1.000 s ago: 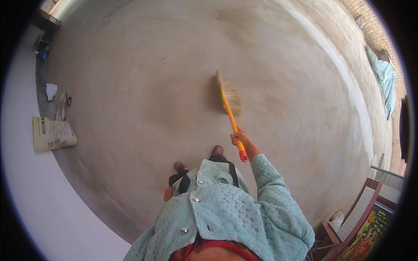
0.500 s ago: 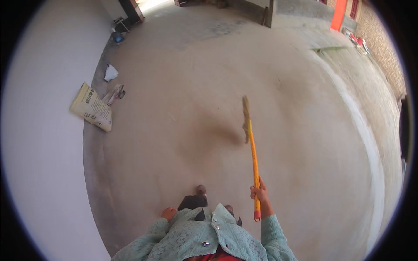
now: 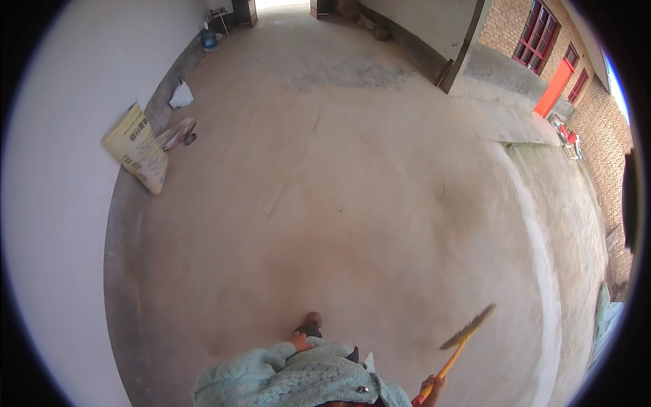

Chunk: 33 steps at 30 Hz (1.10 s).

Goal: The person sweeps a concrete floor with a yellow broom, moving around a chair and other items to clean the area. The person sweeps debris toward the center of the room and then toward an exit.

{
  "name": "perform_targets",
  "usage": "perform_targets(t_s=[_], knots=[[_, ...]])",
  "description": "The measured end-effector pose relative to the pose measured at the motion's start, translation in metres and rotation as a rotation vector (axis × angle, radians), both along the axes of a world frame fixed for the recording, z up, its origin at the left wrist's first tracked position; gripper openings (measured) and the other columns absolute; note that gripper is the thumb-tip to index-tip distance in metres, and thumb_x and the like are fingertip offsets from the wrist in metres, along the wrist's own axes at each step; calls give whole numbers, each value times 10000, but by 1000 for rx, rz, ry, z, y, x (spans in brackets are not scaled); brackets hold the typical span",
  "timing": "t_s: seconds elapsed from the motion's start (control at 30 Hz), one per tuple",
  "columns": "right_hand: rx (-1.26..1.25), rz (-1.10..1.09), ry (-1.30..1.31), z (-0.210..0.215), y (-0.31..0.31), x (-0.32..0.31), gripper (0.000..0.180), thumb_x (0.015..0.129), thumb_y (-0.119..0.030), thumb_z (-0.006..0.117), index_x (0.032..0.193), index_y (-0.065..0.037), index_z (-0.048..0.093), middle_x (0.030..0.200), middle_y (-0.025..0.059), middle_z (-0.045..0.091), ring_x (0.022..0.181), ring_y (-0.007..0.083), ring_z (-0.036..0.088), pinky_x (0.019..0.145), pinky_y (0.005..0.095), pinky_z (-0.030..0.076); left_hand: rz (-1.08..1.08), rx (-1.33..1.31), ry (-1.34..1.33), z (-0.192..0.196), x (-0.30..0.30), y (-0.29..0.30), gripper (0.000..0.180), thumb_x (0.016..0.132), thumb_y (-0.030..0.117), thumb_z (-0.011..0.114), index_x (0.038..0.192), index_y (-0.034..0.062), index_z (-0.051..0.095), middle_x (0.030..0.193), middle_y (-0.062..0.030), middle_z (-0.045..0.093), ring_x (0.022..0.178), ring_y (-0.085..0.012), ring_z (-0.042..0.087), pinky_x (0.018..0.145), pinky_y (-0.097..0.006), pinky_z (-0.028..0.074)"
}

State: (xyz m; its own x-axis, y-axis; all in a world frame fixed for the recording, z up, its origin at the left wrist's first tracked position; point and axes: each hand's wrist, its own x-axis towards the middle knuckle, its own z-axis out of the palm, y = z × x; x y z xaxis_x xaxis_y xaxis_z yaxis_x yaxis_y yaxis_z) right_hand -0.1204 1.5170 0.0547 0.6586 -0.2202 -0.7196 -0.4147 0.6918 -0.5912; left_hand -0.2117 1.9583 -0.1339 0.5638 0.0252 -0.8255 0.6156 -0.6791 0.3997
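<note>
Yellow-orange and smooth-handled, the broom (image 3: 457, 353) sits in the right grip (image 3: 434, 388), wrapped round it at the person's right; its bristles (image 3: 468, 328) form a thin, brownish wedge above the dull concrete floor (image 3: 339, 251). The left grip (image 3: 300, 341) lies by the lacy, pale-green jacket (image 3: 291, 380); I cannot tell whether it clasps cloth. Creased and pale yellow, a sack (image 3: 139, 152) leans against the white wall (image 3: 61, 203).

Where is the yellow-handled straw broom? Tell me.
The broom is at lower right in the head view, held in the right hand, left of the white floor stripe.
</note>
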Motion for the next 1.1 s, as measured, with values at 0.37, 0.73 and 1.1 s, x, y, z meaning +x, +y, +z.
perform_targets(t_s=[0.37, 0.73, 1.1], knots=[[132, 108, -87, -114, -110, 34, 111, 777, -95, 467, 877, -89, 418, 645, -16, 433, 528, 74, 414, 474, 175, 395, 120, 17, -20, -19, 33, -2, 596, 697, 534, 481, 1076, 75, 506, 1169, -236, 406, 1086, -347, 403, 882, -423, 345], [596, 360, 273, -133, 61, 196, 76, 730, -5, 413, 736, -46, 350, 605, 20, 401, 482, 91, 417, 438, 189, 406, 141, -6, 99, 9, 22, -49, 589, 716, 530, 425, 1150, 133, 458, 1219, -255, 340, 1118, -364, 361, 924, -424, 305], [1080, 520, 169, -104, 151, 279, 152, 720, 29, 410, 846, -33, 352, 592, 17, 371, 444, 63, 370, 382, 169, 364, 285, 112, -9, -31, 16, -49, 461, 782, 497, 340, 1105, 201, 484, 1145, -179, 430, 1051, -358, 409, 877, -405, 347]])
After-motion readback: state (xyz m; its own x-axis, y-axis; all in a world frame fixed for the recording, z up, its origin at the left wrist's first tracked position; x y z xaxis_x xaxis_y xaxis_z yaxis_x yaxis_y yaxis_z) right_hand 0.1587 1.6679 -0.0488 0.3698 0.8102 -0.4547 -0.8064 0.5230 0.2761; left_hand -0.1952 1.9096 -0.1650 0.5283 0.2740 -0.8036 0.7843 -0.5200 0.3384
